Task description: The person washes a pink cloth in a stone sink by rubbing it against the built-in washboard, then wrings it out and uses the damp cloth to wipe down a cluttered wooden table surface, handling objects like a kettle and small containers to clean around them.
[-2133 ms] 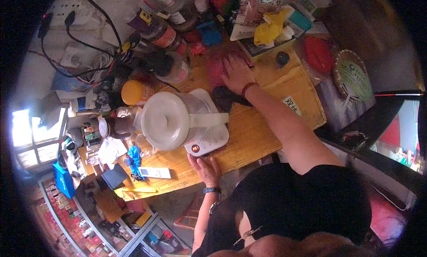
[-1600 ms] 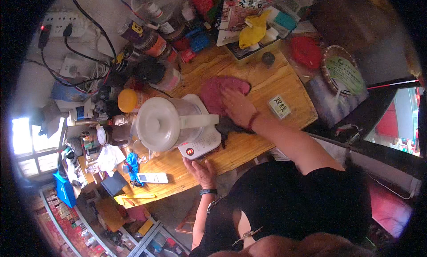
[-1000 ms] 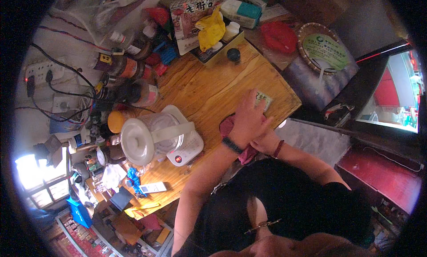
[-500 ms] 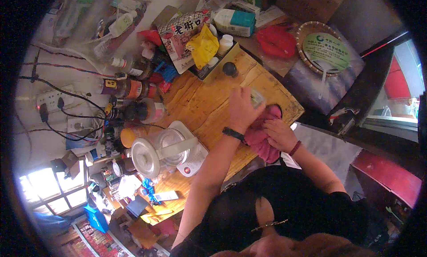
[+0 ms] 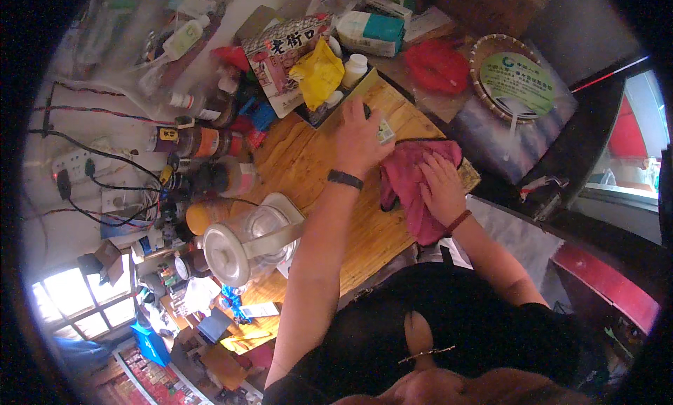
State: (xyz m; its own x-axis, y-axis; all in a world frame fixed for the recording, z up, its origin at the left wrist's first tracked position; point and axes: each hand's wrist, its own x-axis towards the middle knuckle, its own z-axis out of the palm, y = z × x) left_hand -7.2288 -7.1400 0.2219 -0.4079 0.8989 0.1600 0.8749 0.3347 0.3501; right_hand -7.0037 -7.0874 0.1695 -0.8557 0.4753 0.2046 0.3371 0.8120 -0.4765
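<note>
My left hand [image 5: 359, 140] is closed on a small pale item with a green-and-white label [image 5: 385, 131], whose kind I cannot make out; most of it is hidden. Its fingertips are at a small black round object [image 5: 366, 111] on the wooden table [image 5: 308, 149], mostly covered by the fingers; I cannot tell whether they grip it. My right hand [image 5: 442, 184] lies with fingers stretched out on a crumpled dark pink cloth [image 5: 413, 170], which covers the table's right corner and hangs over the near edge.
A clear plastic pitcher [image 5: 245, 240] with a white lid and handle stands at the left. Several jars [image 5: 210, 140] line the wall side. Along the back are a yellow wrapper [image 5: 319, 75], a white bottle [image 5: 355, 70], a red plastic bag [image 5: 438, 67] and a round woven basket [image 5: 477, 68].
My left hand has moved away and left with the small labelled item, toward the black object. The cloth has been spread wider over the table's corner, and my right hand lies flatter on it.
</note>
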